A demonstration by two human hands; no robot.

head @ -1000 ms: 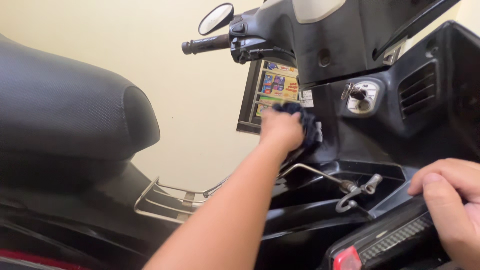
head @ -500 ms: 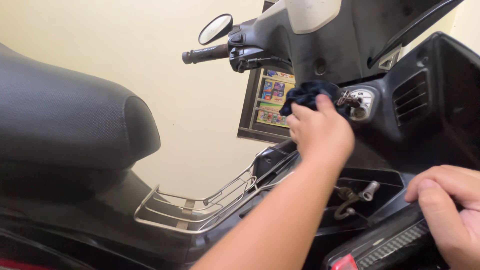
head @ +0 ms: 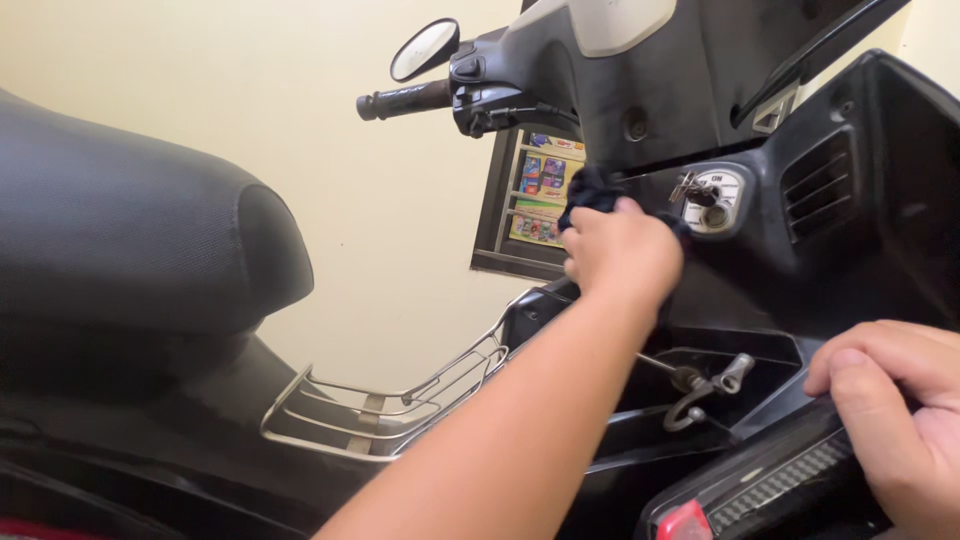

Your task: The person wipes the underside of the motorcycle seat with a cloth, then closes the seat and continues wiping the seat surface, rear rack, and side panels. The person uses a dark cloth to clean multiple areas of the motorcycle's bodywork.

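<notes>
Left hand presses a dark cloth to a black scooter's front panel.

The left hand (head: 622,250) has its fingers curled tight around a crumpled dark blue cloth (head: 590,190), held against the black plastic inner panel (head: 760,270) just beside the round silver ignition lock (head: 712,200) with its key. The right hand (head: 895,420), fingers bent together, rests on the black edge (head: 770,480) at lower right. A metal hook (head: 700,395) hangs between them.

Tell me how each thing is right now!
Left hand: closed on a dark cloth, pressed to the scooter panel.
Right hand: resting on the black part with a red light.
Ignition: key in.
Metal hook: hanging bare.
Seat: down.
Mirror: upright.
</notes>
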